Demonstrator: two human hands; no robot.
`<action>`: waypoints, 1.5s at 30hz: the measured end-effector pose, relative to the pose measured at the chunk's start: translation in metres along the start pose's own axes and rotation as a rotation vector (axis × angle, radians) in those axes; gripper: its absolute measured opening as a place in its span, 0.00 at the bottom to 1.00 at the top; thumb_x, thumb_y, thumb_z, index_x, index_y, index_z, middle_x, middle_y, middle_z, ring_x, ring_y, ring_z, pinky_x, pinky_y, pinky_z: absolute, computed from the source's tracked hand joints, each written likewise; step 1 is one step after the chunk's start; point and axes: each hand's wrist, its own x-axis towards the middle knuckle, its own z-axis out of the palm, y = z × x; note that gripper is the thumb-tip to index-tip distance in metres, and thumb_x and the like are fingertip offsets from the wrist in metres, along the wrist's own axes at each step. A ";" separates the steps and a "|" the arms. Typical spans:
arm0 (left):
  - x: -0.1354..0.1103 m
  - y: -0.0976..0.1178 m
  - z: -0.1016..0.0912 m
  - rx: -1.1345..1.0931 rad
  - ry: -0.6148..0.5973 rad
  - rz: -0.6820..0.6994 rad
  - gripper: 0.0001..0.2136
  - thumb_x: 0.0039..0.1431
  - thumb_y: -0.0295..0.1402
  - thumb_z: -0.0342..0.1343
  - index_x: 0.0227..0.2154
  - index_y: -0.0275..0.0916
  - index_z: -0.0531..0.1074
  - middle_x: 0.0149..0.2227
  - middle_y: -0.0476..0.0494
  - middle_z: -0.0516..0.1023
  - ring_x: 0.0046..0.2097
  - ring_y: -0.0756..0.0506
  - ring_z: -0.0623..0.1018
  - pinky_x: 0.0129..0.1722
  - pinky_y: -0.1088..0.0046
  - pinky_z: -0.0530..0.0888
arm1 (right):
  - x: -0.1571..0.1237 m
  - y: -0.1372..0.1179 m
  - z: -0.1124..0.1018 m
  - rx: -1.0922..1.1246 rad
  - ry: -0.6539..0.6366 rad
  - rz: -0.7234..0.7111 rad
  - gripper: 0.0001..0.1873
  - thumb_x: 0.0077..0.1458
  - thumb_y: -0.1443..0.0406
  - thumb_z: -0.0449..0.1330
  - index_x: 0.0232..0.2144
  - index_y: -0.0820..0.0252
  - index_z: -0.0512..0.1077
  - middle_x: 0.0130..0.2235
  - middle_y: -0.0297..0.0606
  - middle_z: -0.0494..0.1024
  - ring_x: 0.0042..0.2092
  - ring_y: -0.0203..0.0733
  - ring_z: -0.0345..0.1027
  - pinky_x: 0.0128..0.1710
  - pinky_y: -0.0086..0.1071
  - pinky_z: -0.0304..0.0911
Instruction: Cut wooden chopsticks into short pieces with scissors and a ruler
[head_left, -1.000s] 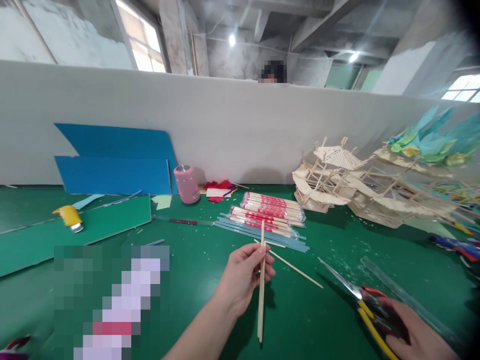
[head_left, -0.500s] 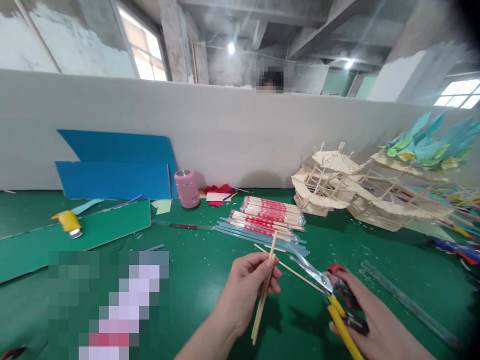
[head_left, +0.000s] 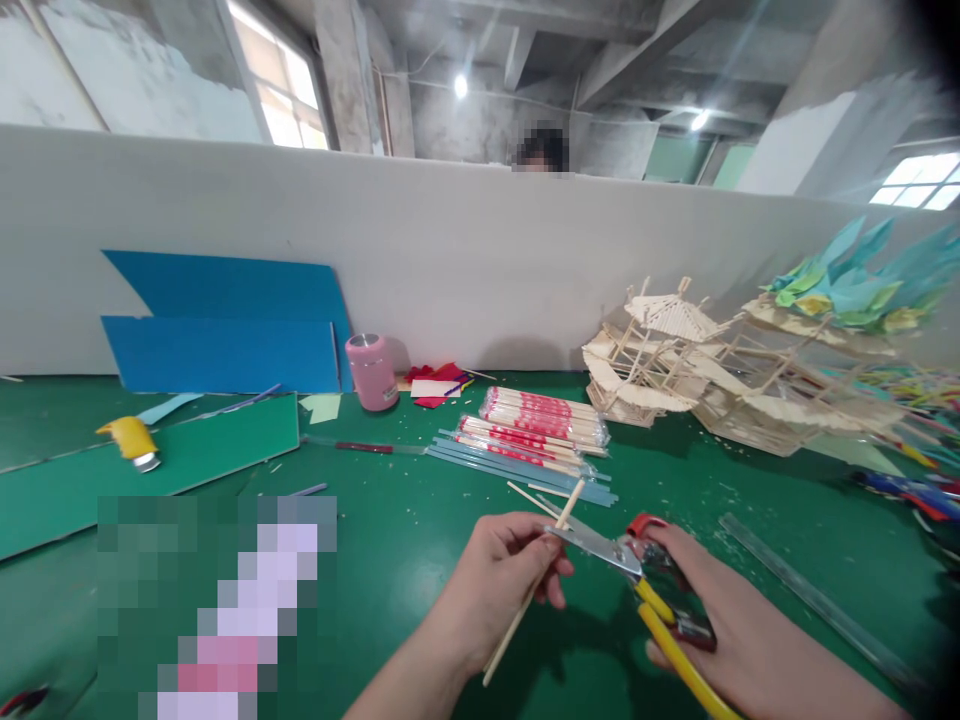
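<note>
My left hand (head_left: 517, 575) pinches thin wooden sticks (head_left: 506, 640), like chopsticks, held at a slant with one end sticking up above the fingers. My right hand (head_left: 690, 610) grips a pair of scissors (head_left: 611, 550) with silver blades and red, black and yellow parts at the handle. The blades reach across to my left fingertips and lie around or against the raised stick end; I cannot tell whether they have cut into it. Another loose stick (head_left: 529, 494) lies on the green table behind my hands.
Wrapped chopstick bundles (head_left: 544, 418) and blue-grey strips (head_left: 510, 472) lie ahead. A pink cup (head_left: 372, 375) stands near the white partition (head_left: 450, 260). Stick-built pavilion models (head_left: 660, 350) are at right, near a clear strip (head_left: 817, 600). A yellow cutter (head_left: 131, 443) rests on a green board (head_left: 225, 440).
The scissors have moved left, so their blades now meet the stick by my left fingers. The sticks have tilted further, top end to the right.
</note>
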 end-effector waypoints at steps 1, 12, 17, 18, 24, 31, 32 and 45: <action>0.000 0.000 0.000 0.008 -0.001 0.001 0.07 0.48 0.32 0.53 0.24 0.33 0.70 0.21 0.48 0.70 0.19 0.54 0.67 0.22 0.77 0.63 | 0.000 -0.001 0.000 -0.005 0.004 -0.006 0.34 0.43 0.55 0.57 0.51 0.57 0.50 0.54 0.45 0.59 0.52 0.49 0.57 0.47 0.36 0.59; -0.001 0.001 -0.002 0.116 -0.034 0.057 0.08 0.50 0.33 0.51 0.23 0.32 0.70 0.22 0.48 0.69 0.20 0.54 0.68 0.23 0.77 0.64 | -0.002 -0.007 -0.005 0.040 0.050 -0.014 0.33 0.42 0.60 0.57 0.51 0.59 0.53 0.52 0.45 0.62 0.50 0.50 0.59 0.45 0.36 0.60; 0.000 -0.001 -0.003 0.142 -0.043 0.070 0.07 0.50 0.31 0.51 0.24 0.32 0.70 0.22 0.48 0.69 0.21 0.54 0.68 0.23 0.77 0.64 | -0.001 -0.011 -0.006 0.046 0.022 0.006 0.33 0.43 0.59 0.57 0.51 0.59 0.52 0.53 0.47 0.59 0.52 0.51 0.56 0.45 0.37 0.59; 0.000 -0.001 -0.003 0.148 -0.047 0.075 0.07 0.50 0.31 0.51 0.23 0.32 0.70 0.22 0.48 0.69 0.21 0.54 0.68 0.23 0.77 0.64 | -0.001 -0.011 -0.005 0.048 0.022 0.010 0.33 0.43 0.59 0.57 0.51 0.59 0.52 0.53 0.47 0.59 0.52 0.51 0.55 0.45 0.37 0.59; 0.001 -0.005 -0.005 0.182 -0.087 0.106 0.07 0.51 0.31 0.50 0.25 0.33 0.71 0.23 0.49 0.70 0.21 0.54 0.68 0.24 0.77 0.65 | 0.001 -0.012 -0.004 0.104 0.004 -0.005 0.33 0.42 0.60 0.59 0.50 0.58 0.52 0.50 0.43 0.62 0.47 0.47 0.59 0.45 0.35 0.57; 0.004 -0.009 -0.008 0.220 -0.090 0.087 0.07 0.50 0.31 0.50 0.26 0.33 0.71 0.21 0.50 0.69 0.20 0.55 0.64 0.22 0.78 0.63 | -0.002 -0.013 -0.003 0.192 -0.049 0.003 0.29 0.45 0.62 0.56 0.49 0.58 0.53 0.45 0.42 0.66 0.42 0.43 0.62 0.41 0.32 0.58; 0.004 -0.009 -0.009 0.225 -0.085 0.074 0.07 0.50 0.31 0.50 0.25 0.33 0.71 0.21 0.50 0.68 0.19 0.55 0.64 0.21 0.78 0.62 | -0.002 -0.014 -0.003 0.215 -0.064 -0.002 0.26 0.46 0.63 0.55 0.48 0.58 0.54 0.44 0.42 0.67 0.41 0.42 0.63 0.39 0.31 0.58; 0.013 -0.018 -0.013 0.134 -0.008 -0.064 0.09 0.47 0.35 0.52 0.21 0.33 0.68 0.15 0.54 0.63 0.14 0.58 0.56 0.15 0.79 0.49 | 0.010 -0.027 0.003 0.560 -0.362 0.135 0.14 0.38 0.74 0.51 0.32 0.59 0.60 0.23 0.25 0.57 0.24 0.29 0.48 0.21 0.22 0.49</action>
